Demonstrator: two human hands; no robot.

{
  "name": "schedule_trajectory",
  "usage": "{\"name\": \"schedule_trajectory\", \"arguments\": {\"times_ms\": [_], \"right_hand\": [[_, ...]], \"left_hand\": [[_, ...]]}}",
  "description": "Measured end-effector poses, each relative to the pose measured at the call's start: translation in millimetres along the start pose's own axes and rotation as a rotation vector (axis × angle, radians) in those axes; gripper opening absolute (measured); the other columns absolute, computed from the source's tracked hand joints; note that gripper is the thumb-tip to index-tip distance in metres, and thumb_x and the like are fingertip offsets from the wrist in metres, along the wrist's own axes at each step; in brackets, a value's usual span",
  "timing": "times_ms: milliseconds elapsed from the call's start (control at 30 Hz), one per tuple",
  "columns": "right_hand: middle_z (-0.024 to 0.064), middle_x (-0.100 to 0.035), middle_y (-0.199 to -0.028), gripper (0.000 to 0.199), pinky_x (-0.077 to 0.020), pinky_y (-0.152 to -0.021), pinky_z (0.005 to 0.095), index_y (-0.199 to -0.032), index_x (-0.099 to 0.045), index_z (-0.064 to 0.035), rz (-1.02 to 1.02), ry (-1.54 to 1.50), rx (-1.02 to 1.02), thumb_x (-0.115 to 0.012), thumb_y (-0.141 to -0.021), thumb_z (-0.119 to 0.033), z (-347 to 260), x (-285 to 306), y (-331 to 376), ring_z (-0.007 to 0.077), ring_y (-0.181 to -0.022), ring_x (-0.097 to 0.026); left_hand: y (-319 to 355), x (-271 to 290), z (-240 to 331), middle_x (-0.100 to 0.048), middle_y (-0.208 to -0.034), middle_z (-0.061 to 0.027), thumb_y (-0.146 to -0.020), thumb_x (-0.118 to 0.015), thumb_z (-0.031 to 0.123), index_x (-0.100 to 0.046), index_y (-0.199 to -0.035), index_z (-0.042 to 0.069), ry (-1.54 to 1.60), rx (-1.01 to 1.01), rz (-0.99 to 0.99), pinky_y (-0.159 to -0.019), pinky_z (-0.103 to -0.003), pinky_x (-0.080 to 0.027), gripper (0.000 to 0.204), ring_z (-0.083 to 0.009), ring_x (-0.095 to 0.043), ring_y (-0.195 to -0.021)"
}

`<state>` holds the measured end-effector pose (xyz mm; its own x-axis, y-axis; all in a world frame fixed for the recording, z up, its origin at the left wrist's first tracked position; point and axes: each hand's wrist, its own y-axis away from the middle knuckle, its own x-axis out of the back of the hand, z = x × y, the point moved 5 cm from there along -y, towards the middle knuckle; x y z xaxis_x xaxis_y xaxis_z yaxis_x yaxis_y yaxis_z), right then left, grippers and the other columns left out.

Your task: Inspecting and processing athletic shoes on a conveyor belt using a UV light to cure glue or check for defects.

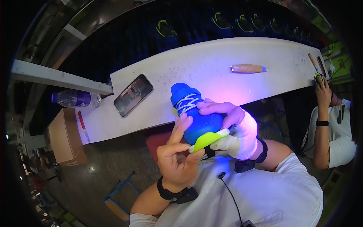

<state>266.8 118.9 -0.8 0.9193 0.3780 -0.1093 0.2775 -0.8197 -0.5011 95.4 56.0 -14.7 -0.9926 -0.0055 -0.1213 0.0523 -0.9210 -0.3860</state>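
A blue shoe (pixel 200 121) with pale laces is held between my hands, its toe toward me. At the toe end sits a bright yellow-green sole piece (pixel 207 140) with white ends; whether it is joined to the shoe I cannot tell. My left hand (pixel 177 159) is bare, with fingers along the shoe's side and finger and thumb at the sole piece's left end. My right hand (pixel 234 126), in a white glove with bare fingertips, grips the shoe from the right, fingers across the upper near the laces. The shoe's underside is hidden.
On the white table (pixel 170 60) lie a phone (pixel 134 95), a knife with a wrapped handle (pixel 247 69) and a red-handled knife (pixel 81 123). A bottle (pixel 77 98) and cardboard box (pixel 65 138) are left. Shoes (pixel 223 20) line the far side; a co-worker's hand (pixel 323 89) is right.
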Motion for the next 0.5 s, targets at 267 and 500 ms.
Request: {"name": "schedule_trajectory", "arguments": {"times_ms": [267,500], "right_hand": [[0.0158,-0.071,-0.131,0.042,-0.0596,-0.098,0.0420,-0.091,-0.063,-0.0085,-0.235,0.324,-0.020,-0.099,-0.075,-0.022,-10,7,-22,0.0293,-0.111,-0.076],[0.0149,-0.070,-0.129,0.046,-0.0603,-0.084,0.0417,-0.091,-0.070,-0.0079,-0.037,0.411,0.060,-0.103,-0.067,-0.031,19,-1,-21,0.0319,-0.104,-0.072]], "left_hand": [[-44,10,32,-0.067,-0.130,-0.0229,-0.103,-0.072,0.030,-0.062,-0.122,0.003,-0.274,0.060,-0.142,-0.113,-0.050,-0.040,0.034,-0.0377,-0.058,-0.125],[-60,23,33,-0.067,-0.127,-0.0267,-0.112,-0.051,0.033,-0.060,-0.116,0.002,-0.220,0.141,0.004,-0.117,-0.054,-0.041,0.032,-0.0378,-0.057,-0.133]]}}
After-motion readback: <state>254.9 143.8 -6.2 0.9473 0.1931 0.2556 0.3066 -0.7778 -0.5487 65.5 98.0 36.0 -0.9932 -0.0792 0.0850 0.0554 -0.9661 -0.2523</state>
